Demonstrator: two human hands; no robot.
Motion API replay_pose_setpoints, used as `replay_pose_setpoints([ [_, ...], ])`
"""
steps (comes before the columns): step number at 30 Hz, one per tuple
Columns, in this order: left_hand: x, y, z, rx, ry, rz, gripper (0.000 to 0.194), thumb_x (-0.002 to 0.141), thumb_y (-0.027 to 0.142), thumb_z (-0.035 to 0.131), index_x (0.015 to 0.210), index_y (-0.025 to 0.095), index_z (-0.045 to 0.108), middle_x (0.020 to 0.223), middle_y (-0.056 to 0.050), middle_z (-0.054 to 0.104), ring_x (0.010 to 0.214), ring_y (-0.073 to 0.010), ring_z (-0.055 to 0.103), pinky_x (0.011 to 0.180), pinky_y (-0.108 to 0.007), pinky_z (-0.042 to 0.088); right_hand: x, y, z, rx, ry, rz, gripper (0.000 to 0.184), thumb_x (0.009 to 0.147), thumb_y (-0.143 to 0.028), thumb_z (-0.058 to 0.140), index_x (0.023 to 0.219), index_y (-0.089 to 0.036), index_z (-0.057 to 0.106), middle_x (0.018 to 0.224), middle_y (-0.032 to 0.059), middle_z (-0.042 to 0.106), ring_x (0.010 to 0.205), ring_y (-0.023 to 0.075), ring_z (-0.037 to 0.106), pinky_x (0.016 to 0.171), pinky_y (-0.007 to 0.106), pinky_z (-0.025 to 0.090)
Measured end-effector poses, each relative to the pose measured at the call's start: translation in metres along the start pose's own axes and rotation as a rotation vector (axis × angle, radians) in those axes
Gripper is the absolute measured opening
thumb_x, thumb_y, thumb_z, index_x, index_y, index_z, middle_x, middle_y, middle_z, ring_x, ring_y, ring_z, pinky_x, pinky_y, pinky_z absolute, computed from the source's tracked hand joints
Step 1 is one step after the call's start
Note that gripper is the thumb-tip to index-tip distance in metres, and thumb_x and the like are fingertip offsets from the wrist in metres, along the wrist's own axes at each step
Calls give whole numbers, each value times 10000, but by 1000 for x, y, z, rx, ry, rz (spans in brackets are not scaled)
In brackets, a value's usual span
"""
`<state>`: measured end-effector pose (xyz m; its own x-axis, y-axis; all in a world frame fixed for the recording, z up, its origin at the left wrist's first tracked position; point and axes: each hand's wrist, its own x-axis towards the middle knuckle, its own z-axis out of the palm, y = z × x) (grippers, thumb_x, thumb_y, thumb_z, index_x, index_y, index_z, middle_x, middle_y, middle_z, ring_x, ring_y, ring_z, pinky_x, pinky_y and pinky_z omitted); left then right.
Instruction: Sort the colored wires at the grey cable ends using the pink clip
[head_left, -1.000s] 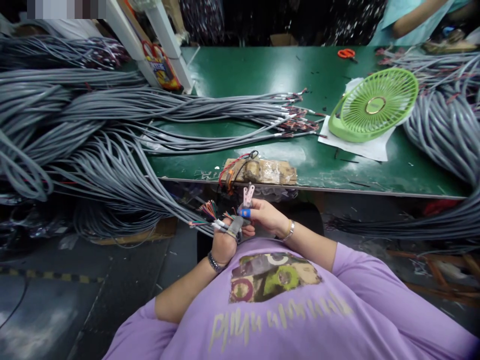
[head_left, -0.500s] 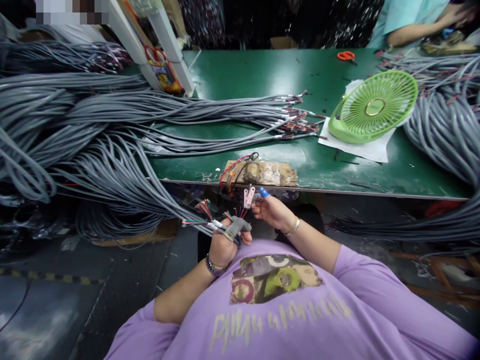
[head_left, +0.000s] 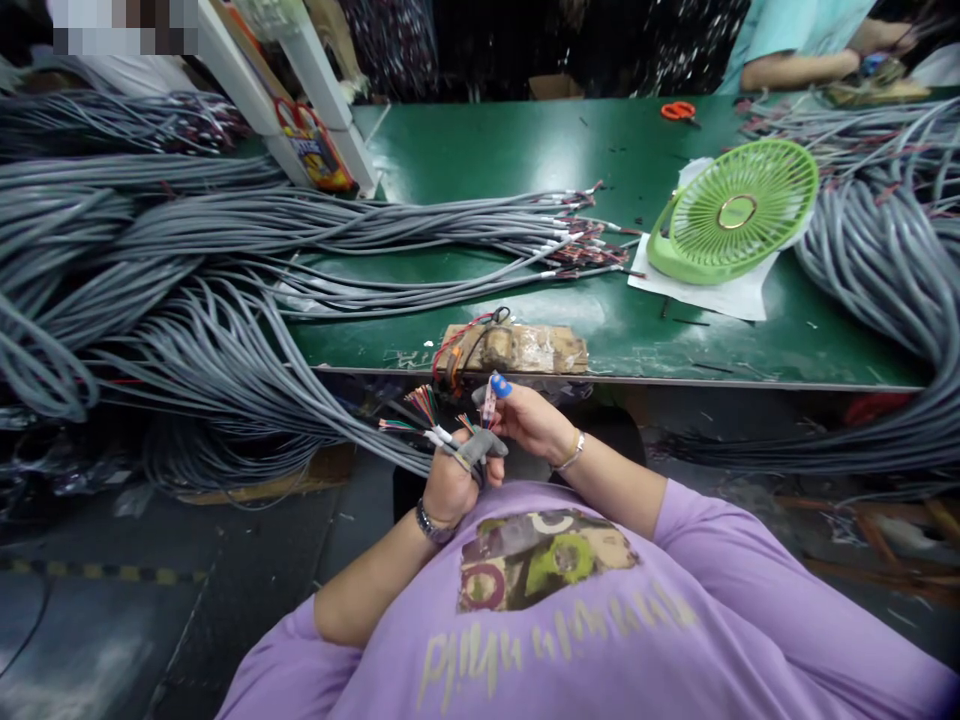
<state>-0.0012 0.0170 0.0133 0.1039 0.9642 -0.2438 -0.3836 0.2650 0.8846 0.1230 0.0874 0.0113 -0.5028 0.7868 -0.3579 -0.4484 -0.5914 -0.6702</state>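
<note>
My left hand (head_left: 452, 482), with a grey cover on a finger, is closed around the ends of several grey cables (head_left: 360, 422). Stripped coloured wires (head_left: 422, 403) fan out from the cables beyond it, and more thin wires stick up by its fingertips. Just above those wires my right hand (head_left: 534, 425), blue tape on its thumb, pinches a small pale pink clip (head_left: 489, 402) like a clothes peg. Part of the clip is hidden behind the fingers. Both hands are close together in front of my body, below the table edge.
Long grey cable bundles (head_left: 337, 225) cover the left of the green table (head_left: 450, 140). A board with a lump and red and black leads (head_left: 517, 348) sits at the front edge. Rightward are a green fan (head_left: 739, 212), orange scissors (head_left: 679, 111) and more cables (head_left: 874, 245). Across sits another person (head_left: 799, 65).
My right hand drew away from the clip with fingers apart, then came back left and closed on it. My left hand kept its hold on the cables. The view shifted slightly.
</note>
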Motion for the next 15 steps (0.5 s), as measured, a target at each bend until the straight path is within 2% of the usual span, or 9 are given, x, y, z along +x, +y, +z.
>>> replay_pose_setpoints([
  [5, 3, -2, -2, -6, -12, -12, 307, 765, 408, 661, 653, 123, 658, 427, 9, 566, 341, -81, 483, 367, -186, 359, 3, 1, 0, 101, 34, 35, 320, 795, -454, 682, 805, -133, 688, 723, 31, 660, 592, 92, 552, 547, 205, 439],
  [8, 3, -4, -3, -9, -11, -25, 307, 752, 409, 674, 641, 123, 648, 422, 10, 565, 331, -79, 475, 359, -183, 356, 5, 2, 0, 142, 67, 34, 261, 845, -388, 639, 790, -138, 685, 713, 36, 674, 607, 107, 582, 564, 218, 458],
  [15, 3, -6, -2, 25, -36, -55, 325, 762, 426, 662, 648, 123, 644, 420, 2, 570, 331, -82, 473, 355, -184, 357, 4, 3, 3, 171, 59, 33, 253, 855, -383, 629, 791, -142, 673, 709, 37, 675, 595, 111, 589, 549, 215, 458],
])
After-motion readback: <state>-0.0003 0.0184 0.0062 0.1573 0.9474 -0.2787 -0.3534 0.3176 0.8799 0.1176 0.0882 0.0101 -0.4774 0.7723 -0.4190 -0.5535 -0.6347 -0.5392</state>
